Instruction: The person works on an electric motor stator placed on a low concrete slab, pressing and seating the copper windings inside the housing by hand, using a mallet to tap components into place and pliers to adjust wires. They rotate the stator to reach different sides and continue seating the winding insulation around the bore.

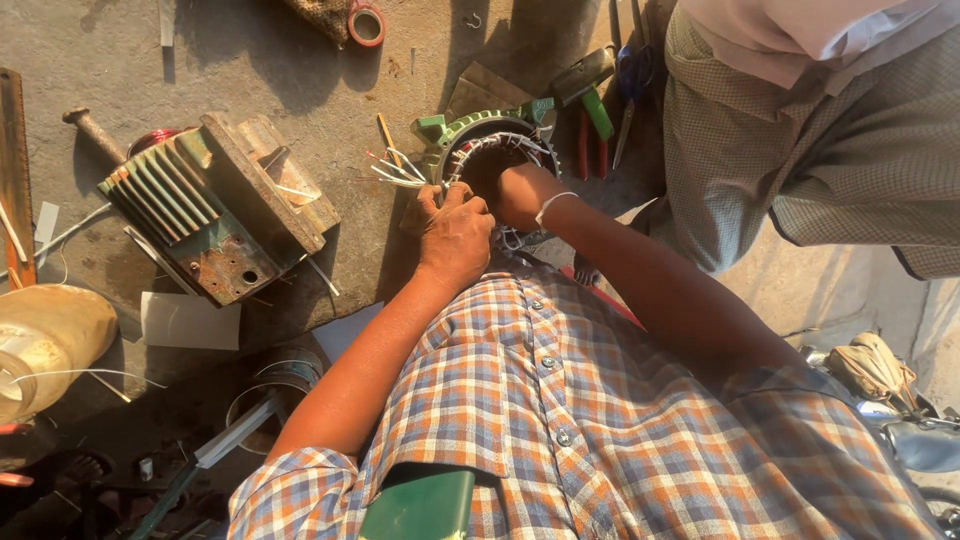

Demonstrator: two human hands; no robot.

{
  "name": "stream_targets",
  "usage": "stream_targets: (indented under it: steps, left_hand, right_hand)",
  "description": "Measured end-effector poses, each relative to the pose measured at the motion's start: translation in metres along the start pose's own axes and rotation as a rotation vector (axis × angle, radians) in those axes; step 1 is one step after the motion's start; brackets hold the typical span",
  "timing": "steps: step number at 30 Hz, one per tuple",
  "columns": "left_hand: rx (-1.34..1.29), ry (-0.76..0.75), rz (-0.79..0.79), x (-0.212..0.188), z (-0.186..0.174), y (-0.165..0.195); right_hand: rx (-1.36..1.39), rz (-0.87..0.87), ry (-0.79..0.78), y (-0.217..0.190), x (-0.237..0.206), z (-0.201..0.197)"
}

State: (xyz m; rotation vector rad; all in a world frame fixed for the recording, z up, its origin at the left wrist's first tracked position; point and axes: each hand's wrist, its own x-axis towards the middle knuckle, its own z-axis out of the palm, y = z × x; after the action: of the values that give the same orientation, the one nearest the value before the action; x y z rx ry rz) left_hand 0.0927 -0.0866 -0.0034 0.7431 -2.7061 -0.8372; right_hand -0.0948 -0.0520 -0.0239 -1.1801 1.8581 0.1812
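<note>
A green motor stator [478,140] with copper windings and white insulation strips lies on the dirty workbench [300,70], open end up. My left hand [455,232] grips its near rim, fingers curled over the windings beside a bundle of loose wire ends [398,168]. My right hand [518,192] reaches down into the stator bore, so its fingers are hidden; a white band circles the wrist. Both forearms extend from my plaid shirt.
A rusty finned motor housing [215,205] lies left of the stator. A tape roll [366,22] sits at the far edge, pliers and scissors [605,115] to the right. Another person in a checked shirt [800,150] stands at right. A yellowish bottle [45,345] is at left.
</note>
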Motion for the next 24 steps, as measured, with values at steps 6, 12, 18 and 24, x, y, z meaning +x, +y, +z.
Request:
stream_targets:
  steps: [6,12,18,24]
  left_hand:
    - [-0.029,-0.039,0.030,0.001,0.001,0.001]
    - [-0.002,-0.045,0.035,0.001,0.003,0.003]
    - [0.040,-0.049,-0.004,0.004,0.008,0.013]
    - [0.120,-0.014,-0.021,0.005,0.018,0.017]
  right_hand:
    - [1.643,-0.102,-0.171,0.041,-0.053,-0.041]
    - [0.461,-0.014,0.336,0.061,-0.097,-0.073]
    - [-0.220,-0.557,0.331,0.019,-0.045,-0.034]
    - [-0.339,-0.358,0.117,0.003,0.010,-0.007]
